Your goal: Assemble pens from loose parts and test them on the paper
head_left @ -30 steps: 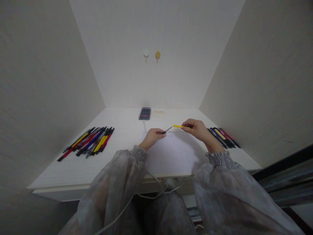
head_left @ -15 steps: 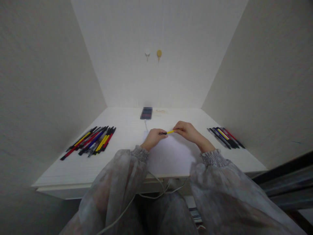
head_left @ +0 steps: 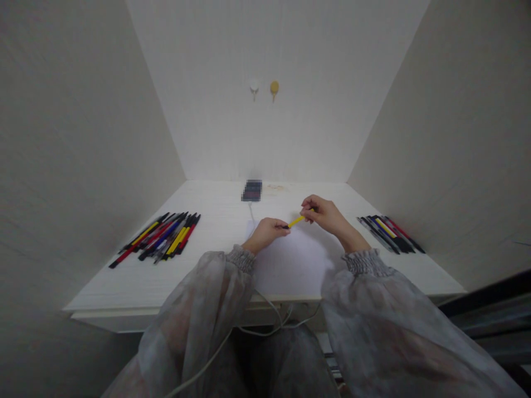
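A yellow pen point(head_left: 296, 221) with a black end is held between my two hands above a white sheet of paper point(head_left: 294, 271). My left hand point(head_left: 264, 234) pinches the black end between thumb and fingers. The other end, tilted upward, is in the closed fingers of my right hand point(head_left: 326, 214). Both tips of the pen are partly covered by my fingers, so I cannot tell whether the black part is a separate cap.
Many mixed pens point(head_left: 166, 237) lie in a pile on the left of the white desk point(head_left: 215, 282). Several more pens point(head_left: 390, 235) lie along the right side. A pixelated dark device point(head_left: 252, 190) with a white cable stands at the back. Two hooks point(head_left: 274, 87) hang on the wall.
My right hand has moved up and slightly right, tilting its end of the pen upward. More of the yellow barrel angles up now. My left hand keeps its pinch.
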The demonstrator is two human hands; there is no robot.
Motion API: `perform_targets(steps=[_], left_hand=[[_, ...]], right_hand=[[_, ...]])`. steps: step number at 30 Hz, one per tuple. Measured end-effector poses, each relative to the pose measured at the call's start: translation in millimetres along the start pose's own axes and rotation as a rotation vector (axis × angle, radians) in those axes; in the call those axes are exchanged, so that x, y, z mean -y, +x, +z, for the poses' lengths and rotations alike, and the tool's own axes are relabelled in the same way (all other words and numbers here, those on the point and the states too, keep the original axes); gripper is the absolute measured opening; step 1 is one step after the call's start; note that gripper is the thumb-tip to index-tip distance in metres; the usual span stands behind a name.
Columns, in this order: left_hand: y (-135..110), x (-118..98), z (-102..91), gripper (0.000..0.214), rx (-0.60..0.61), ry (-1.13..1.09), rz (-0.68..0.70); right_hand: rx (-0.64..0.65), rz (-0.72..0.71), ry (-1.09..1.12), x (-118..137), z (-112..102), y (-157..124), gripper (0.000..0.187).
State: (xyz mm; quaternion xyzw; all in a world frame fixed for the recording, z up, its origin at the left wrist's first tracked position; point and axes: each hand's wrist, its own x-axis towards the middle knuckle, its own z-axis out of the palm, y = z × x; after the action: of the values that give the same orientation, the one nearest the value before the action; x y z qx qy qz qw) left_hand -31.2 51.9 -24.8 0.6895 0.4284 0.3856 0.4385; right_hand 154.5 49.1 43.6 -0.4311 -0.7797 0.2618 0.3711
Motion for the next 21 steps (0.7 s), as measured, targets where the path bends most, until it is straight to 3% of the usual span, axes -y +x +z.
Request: perform_targets(steps=[5,9,12,21], left_hand=[[0.7,4.6,-1.9,0.025,-0.01,-0.007,0.014],[2.1,0.6,-3.0,0.025,-0.021,-0.107,0.0],[2.2,-3.2,-1.1,0.028,0.009,-0.164,-0.036],[1.6,-2.0,4.0,0.029,0.087,-0.285,-0.052]], right_hand=[[-0.059,0.016,-0.122,7.5,11.5,0.4,0.02],[0.041,-0.075,0.189,3.9,12.1,-0.4,0.023],[0.001,-0.129,0.382,-2.0,13.0,1.0,0.028],[-0.085,-0.063,0.468,-1.3,19.7,2.7,0.035]])
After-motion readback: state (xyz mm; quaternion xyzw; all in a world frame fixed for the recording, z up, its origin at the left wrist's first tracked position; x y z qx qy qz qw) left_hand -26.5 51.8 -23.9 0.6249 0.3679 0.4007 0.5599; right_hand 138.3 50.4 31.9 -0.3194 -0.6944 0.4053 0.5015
